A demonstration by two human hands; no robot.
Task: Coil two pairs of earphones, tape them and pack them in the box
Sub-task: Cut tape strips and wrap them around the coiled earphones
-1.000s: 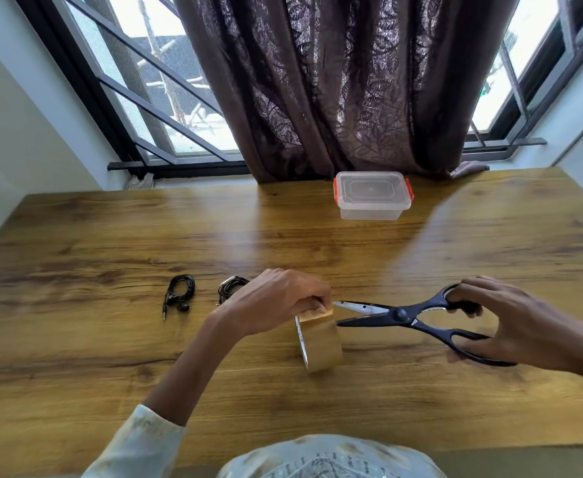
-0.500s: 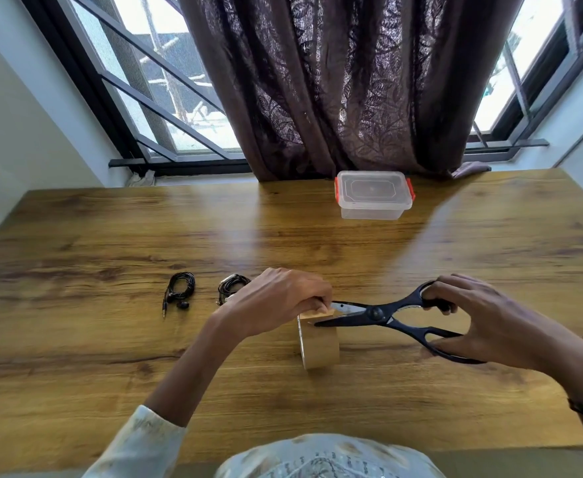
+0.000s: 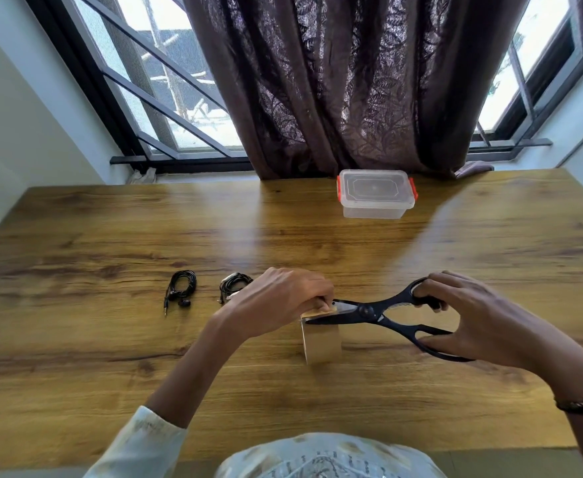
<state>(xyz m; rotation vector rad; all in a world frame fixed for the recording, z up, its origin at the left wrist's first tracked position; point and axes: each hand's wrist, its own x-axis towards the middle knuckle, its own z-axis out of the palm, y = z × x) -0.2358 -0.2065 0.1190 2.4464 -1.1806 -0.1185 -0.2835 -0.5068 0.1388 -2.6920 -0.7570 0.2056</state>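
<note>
Head view: black-handled scissors (image 3: 383,313) now moved left from earlier frame, blades straddling brown tape strip (image 3: 321,310) atop upright brown tape roll (image 3: 321,341). Scissors' long axis horizontal, tips pointing left. Left hand (image 3: 283,301) grip pinches strip; right hand (image 3: 469,319) grip clenched through scissor handles. Left of roll: two coiled black earphones (image 3: 179,291), (image 3: 233,286) on wooden surface (image 3: 110,357). Beyond roll: lidded clear plastic box with orange clips (image 3: 375,194).
</note>
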